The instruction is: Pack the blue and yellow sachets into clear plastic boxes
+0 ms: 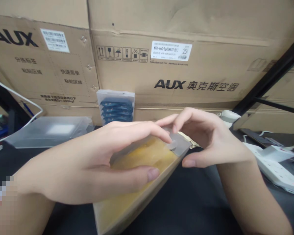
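Note:
A frosted see-through plastic box (pixel 137 192) with something yellow inside lies tilted between my hands, over the black table surface. My left hand (pixel 88 156) grips it across the top, the thumb lying along the near side and the index finger pressing by the flap (pixel 181 143) at its upper right end. At that same end my right hand (pixel 208 140) has its curled fingertips on the flap, with the thumb beside the box's corner. Part of a small pale, shiny piece (pixel 194 143) shows behind the corner. My fingers hide much of the box's far side.
An upright clear box of blue packets (pixel 117 109) stands against large cardboard cartons (pixel 127 78). To the left, another frosted plastic box (pixel 51 130) lies flat near a white cable (pixel 19 94). White power strips (pixel 279 166) and black rack posts (pixel 271 71) are at right.

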Demonstrator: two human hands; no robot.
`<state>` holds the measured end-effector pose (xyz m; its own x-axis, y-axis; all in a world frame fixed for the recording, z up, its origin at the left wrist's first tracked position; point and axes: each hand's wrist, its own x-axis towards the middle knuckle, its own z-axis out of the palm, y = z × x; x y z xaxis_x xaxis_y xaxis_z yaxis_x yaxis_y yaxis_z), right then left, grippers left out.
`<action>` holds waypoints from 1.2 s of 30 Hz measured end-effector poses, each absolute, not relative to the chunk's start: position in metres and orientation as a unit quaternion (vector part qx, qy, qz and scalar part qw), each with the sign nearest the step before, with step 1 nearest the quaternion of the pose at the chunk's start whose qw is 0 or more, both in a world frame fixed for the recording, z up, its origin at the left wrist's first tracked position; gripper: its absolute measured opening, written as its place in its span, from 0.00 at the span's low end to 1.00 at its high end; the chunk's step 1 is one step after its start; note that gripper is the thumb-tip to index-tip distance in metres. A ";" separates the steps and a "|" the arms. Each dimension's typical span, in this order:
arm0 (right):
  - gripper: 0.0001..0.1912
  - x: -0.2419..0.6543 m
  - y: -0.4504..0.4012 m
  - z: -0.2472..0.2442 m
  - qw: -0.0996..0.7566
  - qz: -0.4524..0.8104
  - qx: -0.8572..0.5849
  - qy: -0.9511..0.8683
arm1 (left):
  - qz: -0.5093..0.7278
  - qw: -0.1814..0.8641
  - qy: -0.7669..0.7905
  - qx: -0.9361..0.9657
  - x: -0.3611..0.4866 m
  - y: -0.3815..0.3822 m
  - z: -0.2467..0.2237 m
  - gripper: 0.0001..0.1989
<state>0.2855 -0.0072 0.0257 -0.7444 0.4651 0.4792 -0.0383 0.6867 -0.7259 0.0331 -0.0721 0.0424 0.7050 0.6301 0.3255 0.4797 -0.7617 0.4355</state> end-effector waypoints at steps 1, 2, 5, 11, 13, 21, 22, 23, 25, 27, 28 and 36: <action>0.26 0.285 -0.006 0.025 0.323 0.375 -0.129 -0.860 | 0.232 0.162 0.304 0.910 0.033 -0.072 0.042 0.22; 0.31 0.284 -0.005 0.025 0.308 0.369 -0.135 -0.866 | 0.232 0.164 0.301 0.910 0.033 -0.071 0.042 0.23; 0.34 0.284 -0.004 0.024 0.276 0.343 -0.150 -0.885 | 0.234 0.174 0.296 0.909 0.032 -0.069 0.041 0.23; 0.32 0.287 -0.007 0.027 0.261 0.297 -0.170 -0.903 | 0.246 0.194 0.308 0.898 0.032 -0.066 0.042 0.21; 0.31 0.289 -0.007 0.029 0.256 0.284 -0.168 -0.909 | 0.246 0.195 0.312 0.897 0.031 -0.065 0.044 0.21; 0.29 0.302 -0.002 0.035 0.259 0.272 -0.256 -0.891 | 0.243 0.105 0.363 0.893 0.027 -0.057 0.042 0.18; 0.29 0.302 0.000 0.035 0.262 0.276 -0.265 -0.886 | 0.245 0.088 0.369 0.892 0.026 -0.056 0.041 0.18; 0.29 0.303 0.002 0.033 0.264 0.278 -0.272 -0.882 | 0.247 0.072 0.375 0.890 0.026 -0.055 0.039 0.18; 0.29 0.303 0.006 0.031 0.271 0.278 -0.285 -0.876 | 0.253 0.046 0.388 0.885 0.026 -0.053 0.035 0.20; 0.29 0.304 0.009 0.028 0.284 0.270 -0.294 -0.872 | 0.258 0.030 0.398 0.880 0.026 -0.052 0.032 0.21; 0.29 0.305 0.011 0.027 0.290 0.260 -0.301 -0.870 | 0.259 0.025 0.403 0.877 0.026 -0.051 0.030 0.22; 0.29 0.300 0.010 0.024 0.296 0.177 -0.367 -0.864 | 0.241 -0.018 0.417 0.876 0.028 -0.047 0.029 0.24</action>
